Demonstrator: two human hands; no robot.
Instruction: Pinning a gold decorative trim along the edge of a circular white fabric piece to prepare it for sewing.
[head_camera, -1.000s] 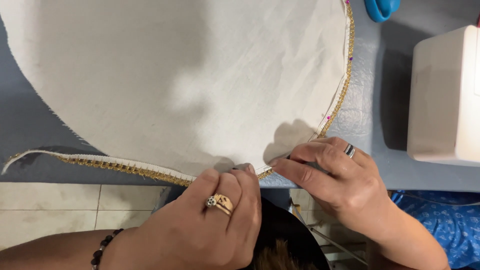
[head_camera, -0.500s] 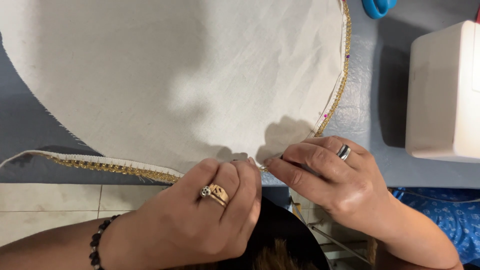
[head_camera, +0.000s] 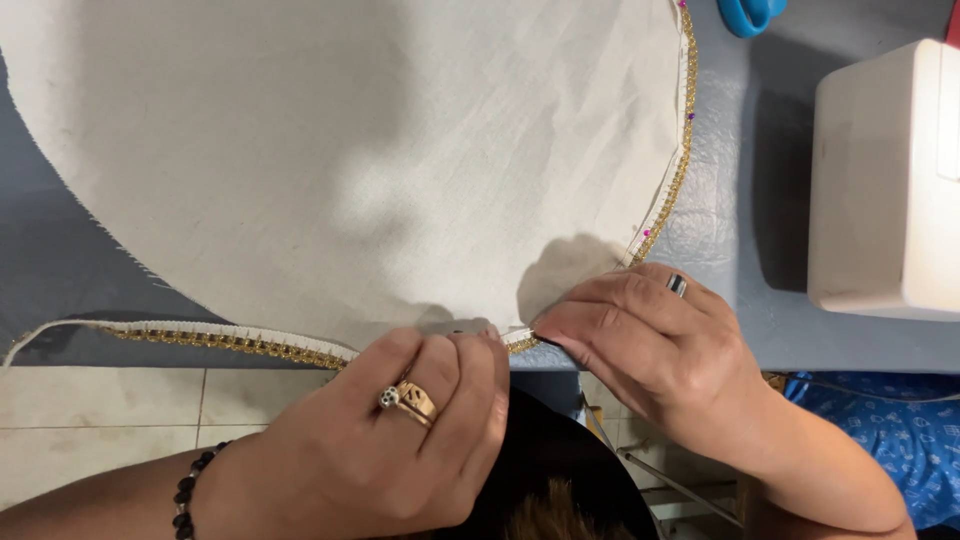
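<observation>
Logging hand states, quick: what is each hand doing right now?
Left hand: closed, pinching the gold beaded trim at the cream round fabric edge.
Right hand: closed, pinching the same trim.

My cloth (head_camera: 350, 150) is plain cream, edged with a gold beaded trim (head_camera: 685, 150) on white tape, dotted by pink and purple pin heads. The counter (head_camera: 740, 250) is grey-blue. The machine (head_camera: 885, 180) is off-white, the floor tiles (head_camera: 100, 420) cream.
</observation>
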